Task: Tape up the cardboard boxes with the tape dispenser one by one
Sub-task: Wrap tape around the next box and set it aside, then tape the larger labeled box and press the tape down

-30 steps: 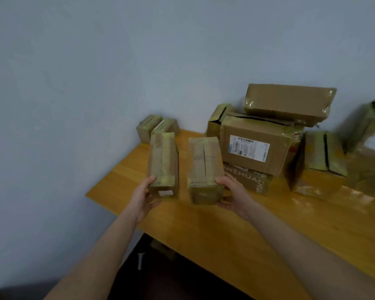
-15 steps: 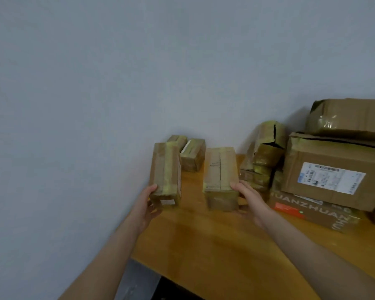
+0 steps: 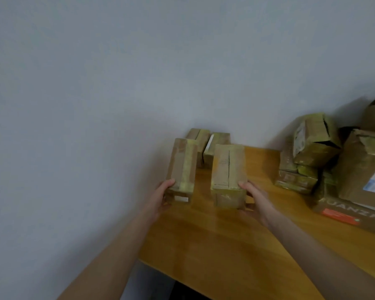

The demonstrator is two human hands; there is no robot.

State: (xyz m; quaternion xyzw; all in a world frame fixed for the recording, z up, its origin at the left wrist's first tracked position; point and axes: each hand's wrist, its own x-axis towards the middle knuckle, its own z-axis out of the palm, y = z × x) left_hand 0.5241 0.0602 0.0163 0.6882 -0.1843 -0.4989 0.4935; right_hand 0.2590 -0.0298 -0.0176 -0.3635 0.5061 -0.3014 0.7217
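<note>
Pale grey wall [image 3: 95, 83] fills most of the view, and a honey-coloured wooden worktop [image 3: 214, 245] runs along it from the near middle to the far right. A person's two bare forearms reach in from the near edge, each hand holding one small cardboard box by its near end. The left hand [image 3: 160, 198] grips a narrow box [image 3: 182, 167] wrapped in yellowish tape, thumb on the top edge and fingers curled round the end, at the worktop's left edge close to the wall. The right hand [image 3: 256, 200] grips a wider box [image 3: 227, 169] with a dark seam down its top, thumb on the top corner and fingers wrapped round its right side. These boxes sit side by side with a gap between them; whether they rest on the wood or hang just above it cannot be told. Just beyond them, against the wall, lie two small boxes [image 3: 218, 146] touching each other. Well to the right is a pile: a tilted box [image 3: 314, 144] with a gaping flap sits on top of smaller taped ones, beside a large box [image 3: 364, 169] bearing a white label, which sits on a flat box [image 3: 344, 213] with a red patch.
</note>
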